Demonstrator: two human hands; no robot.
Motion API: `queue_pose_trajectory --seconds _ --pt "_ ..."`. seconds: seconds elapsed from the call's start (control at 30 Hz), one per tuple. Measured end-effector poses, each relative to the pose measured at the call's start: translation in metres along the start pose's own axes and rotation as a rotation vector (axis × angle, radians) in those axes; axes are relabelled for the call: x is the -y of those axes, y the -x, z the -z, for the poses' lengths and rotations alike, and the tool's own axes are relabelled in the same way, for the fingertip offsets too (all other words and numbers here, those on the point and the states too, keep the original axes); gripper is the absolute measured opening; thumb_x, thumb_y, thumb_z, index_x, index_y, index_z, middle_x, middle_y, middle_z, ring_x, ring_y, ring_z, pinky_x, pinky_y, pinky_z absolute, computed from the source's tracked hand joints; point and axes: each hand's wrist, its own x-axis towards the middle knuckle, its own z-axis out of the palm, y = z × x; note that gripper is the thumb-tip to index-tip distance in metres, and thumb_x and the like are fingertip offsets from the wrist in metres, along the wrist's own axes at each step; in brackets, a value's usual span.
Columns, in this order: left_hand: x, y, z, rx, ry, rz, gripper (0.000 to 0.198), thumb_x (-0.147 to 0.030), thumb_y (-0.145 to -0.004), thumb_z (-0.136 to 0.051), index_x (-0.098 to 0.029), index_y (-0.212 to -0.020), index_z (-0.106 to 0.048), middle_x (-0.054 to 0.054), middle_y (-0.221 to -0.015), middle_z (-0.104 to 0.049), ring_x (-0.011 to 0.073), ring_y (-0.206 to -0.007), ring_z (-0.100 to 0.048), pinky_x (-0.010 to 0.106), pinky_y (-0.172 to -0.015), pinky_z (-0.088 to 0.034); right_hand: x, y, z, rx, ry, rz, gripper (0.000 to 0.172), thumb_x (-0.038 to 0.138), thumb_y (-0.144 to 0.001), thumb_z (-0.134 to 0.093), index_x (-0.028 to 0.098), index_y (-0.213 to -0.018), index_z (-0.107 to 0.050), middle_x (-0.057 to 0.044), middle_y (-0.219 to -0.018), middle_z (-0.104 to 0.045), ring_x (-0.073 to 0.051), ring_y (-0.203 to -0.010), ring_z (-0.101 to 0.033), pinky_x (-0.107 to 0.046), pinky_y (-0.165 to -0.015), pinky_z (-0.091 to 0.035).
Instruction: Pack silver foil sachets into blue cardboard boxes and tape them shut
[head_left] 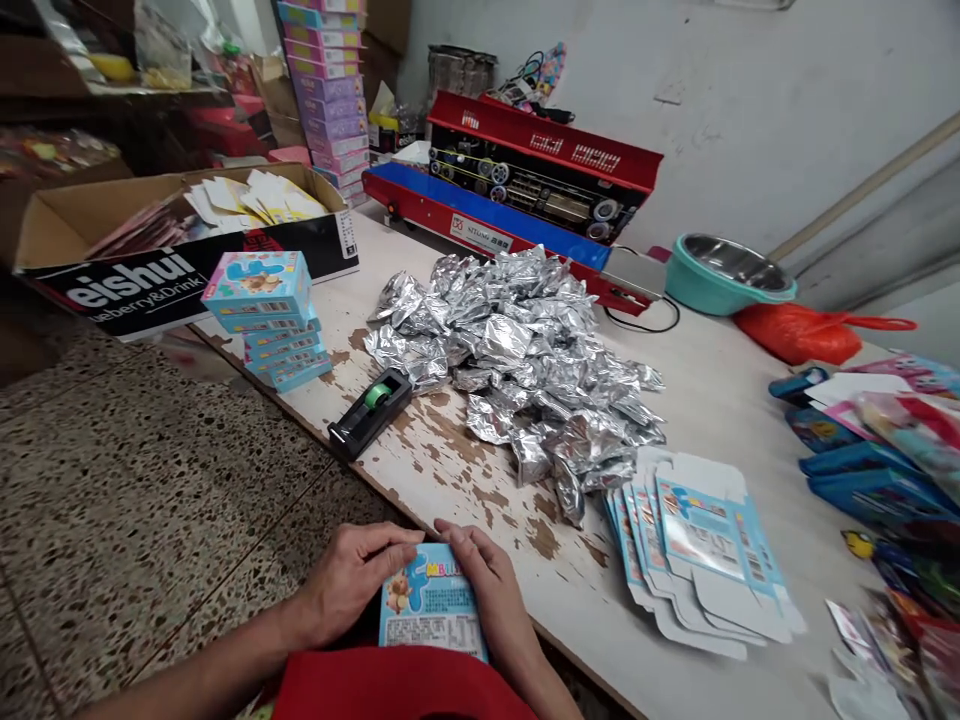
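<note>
Near my lap, at the table's front edge, a light blue printed box [433, 603] is held between both hands. My left hand [352, 575] closes on its left side, fingers along the top edge. On the other side my right hand [491, 590] grips the box with its thumb near the top. A heap of silver foil packets [525, 345] covers the middle of the table. To the right lie several flat unfolded blue cartons [705, 540], overlapping. A stack of filled-out blue boxes [262, 285] stands at the left edge, and a black tape dispenser [371, 412] with green tape lies between.
Behind the packets stands a red and blue sealing machine [480, 233]. A black-printed cardboard box [150, 290] holds flat cartons at the left. At the right are a teal basin [720, 280], a red plastic bag [802, 333] and colourful packages [870, 480]. Tall stacked boxes [328, 110] rise behind.
</note>
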Motion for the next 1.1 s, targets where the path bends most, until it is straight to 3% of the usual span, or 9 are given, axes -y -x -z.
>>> queue_pose_trajectory --seconds 0.17,0.27,0.37,0.47,0.6,0.7,0.87,0.97,1.1 --pt "0.006 0.016 0.004 0.018 -0.114 -0.239 0.030 -0.036 -0.089 -0.055 -0.031 -0.116 -0.068 0.000 -0.122 -0.065 0.0180 -0.113 -0.059 0.026 -0.099 -0.044 0.006 0.000 -0.011 0.139 -0.131 -0.043 0.040 0.048 -0.069 -0.076 0.021 -0.089 -0.056 0.001 -0.075 -0.063 -0.014 -0.062 -0.056 -0.025 -0.058 -0.044" --pt "0.014 0.014 0.007 -0.025 0.034 -0.122 0.037 -0.039 -0.086 -0.058 -0.028 -0.121 -0.062 0.003 -0.124 -0.063 0.0196 -0.112 -0.058 0.029 -0.096 -0.047 0.004 0.000 -0.014 0.083 -0.070 0.037 0.040 0.050 -0.070 -0.075 0.022 -0.089 -0.054 0.003 -0.070 -0.060 -0.013 -0.059 -0.054 -0.024 -0.055 -0.043" --pt "0.013 -0.004 0.032 -0.335 0.058 -0.111 0.042 -0.045 -0.086 -0.055 -0.022 -0.121 -0.057 0.008 -0.119 -0.063 0.0210 -0.105 -0.060 0.032 -0.088 -0.051 0.002 -0.001 -0.013 0.004 0.021 0.101 0.038 0.054 -0.073 -0.070 0.021 -0.083 -0.055 0.003 -0.064 -0.056 -0.013 -0.057 -0.051 -0.023 -0.053 -0.041" --pt "0.007 -0.034 0.080 -0.747 -0.337 -0.181 0.041 -0.048 -0.081 -0.056 -0.017 -0.107 -0.061 0.011 -0.110 -0.060 0.0253 -0.102 -0.056 0.040 -0.091 -0.046 0.004 -0.006 -0.006 -0.089 0.013 0.112 0.043 0.059 -0.071 -0.069 0.021 -0.078 -0.052 0.003 -0.062 -0.056 -0.013 -0.055 -0.052 -0.024 -0.051 -0.042" --pt "0.001 -0.064 0.131 -0.440 -0.400 -0.036 0.036 -0.048 -0.076 -0.054 -0.018 -0.093 -0.067 0.007 -0.093 -0.060 0.0206 -0.081 -0.057 0.032 -0.070 -0.050 0.014 -0.015 0.007 -0.207 -0.033 0.142 0.045 0.061 -0.071 -0.069 0.020 -0.080 -0.051 0.004 -0.060 -0.055 -0.012 -0.053 -0.050 -0.022 -0.049 -0.041" --pt "-0.002 -0.072 0.140 -0.303 -0.257 0.047 0.034 -0.048 -0.071 -0.060 -0.018 -0.085 -0.069 0.005 -0.088 -0.059 0.0170 -0.071 -0.055 0.024 -0.054 -0.046 0.018 -0.020 0.012 -0.241 -0.077 0.151 0.044 0.059 -0.070 -0.070 0.021 -0.083 -0.052 0.005 -0.059 -0.056 -0.012 -0.053 -0.051 -0.021 -0.049 -0.042" --pt "0.001 -0.072 0.124 -0.499 -0.297 -0.101 0.025 -0.040 -0.062 -0.066 -0.016 -0.067 -0.066 0.008 -0.106 -0.050 0.0241 -0.103 -0.053 0.031 -0.079 -0.050 0.013 -0.025 0.014 -0.222 -0.140 0.143 0.042 0.057 -0.070 -0.072 0.021 -0.083 -0.053 0.006 -0.059 -0.056 -0.011 -0.052 -0.052 -0.020 -0.049 -0.043" --pt "0.008 -0.064 0.112 -0.612 -0.067 -0.132 0.032 -0.046 -0.064 -0.068 -0.014 -0.069 -0.065 0.009 -0.117 -0.046 0.0244 -0.102 -0.053 0.034 -0.076 -0.054 0.008 -0.028 0.014 -0.223 -0.149 0.126 0.043 0.057 -0.069 -0.072 0.022 -0.083 -0.053 0.006 -0.058 -0.057 -0.012 -0.052 -0.053 -0.021 -0.050 -0.043" --pt "0.013 -0.054 0.110 -0.526 0.320 -0.111 0.035 -0.044 -0.063 -0.075 -0.012 -0.070 -0.064 0.010 -0.135 -0.040 0.0230 -0.099 -0.057 0.037 -0.074 -0.057 0.010 -0.036 0.009 -0.181 -0.099 0.129 0.043 0.057 -0.070 -0.072 0.021 -0.084 -0.052 0.005 -0.060 -0.060 -0.013 -0.053 -0.056 -0.022 -0.051 -0.045"
